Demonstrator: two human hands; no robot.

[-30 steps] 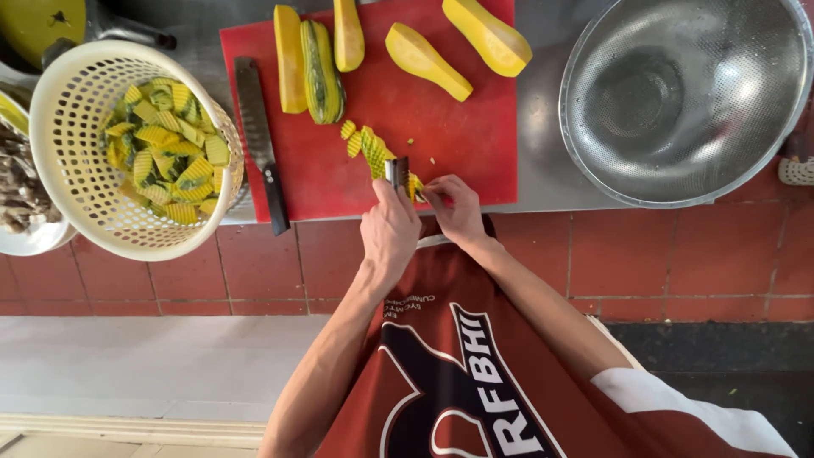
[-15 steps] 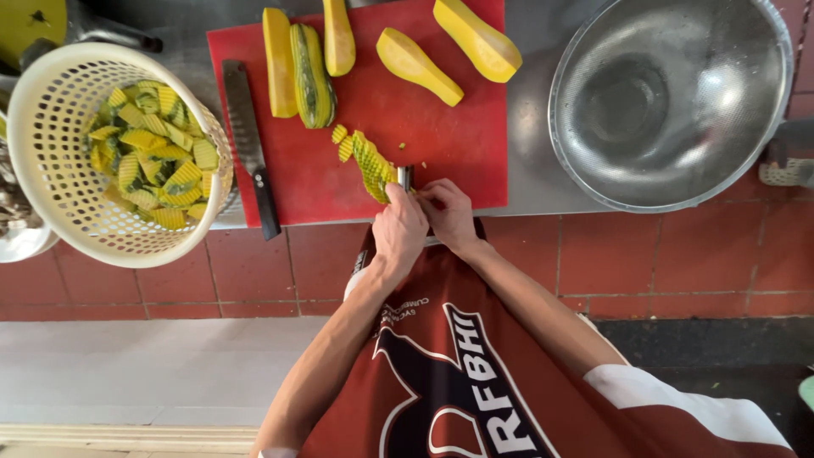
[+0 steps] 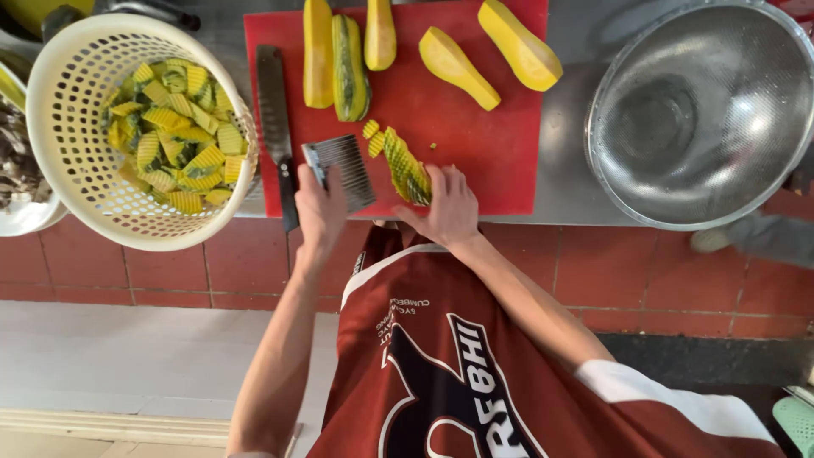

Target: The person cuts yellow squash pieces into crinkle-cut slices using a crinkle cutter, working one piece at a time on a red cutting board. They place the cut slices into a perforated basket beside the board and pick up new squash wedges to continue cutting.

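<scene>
Two bare hands work at the near edge of the red rectangular plastic cutting board (image 3: 492, 144). Left hand (image 3: 320, 206) fingers are closed around the ridged metal crinkle-cut blade (image 3: 341, 170), held over the board. Right hand (image 3: 448, 208) fingers are curled, pressing the row of sliced yellow-green squash (image 3: 405, 163) on the board. Left of the board stands the cream perforated plastic basket (image 3: 76, 110) of slices; right of it, the round steel colander (image 3: 699, 110).

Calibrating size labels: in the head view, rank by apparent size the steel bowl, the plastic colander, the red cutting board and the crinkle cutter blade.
1. red cutting board
2. steel bowl and plastic colander: look alike, both cropped by the frame, so unranked
3. crinkle cutter blade, clearly smallest
</scene>
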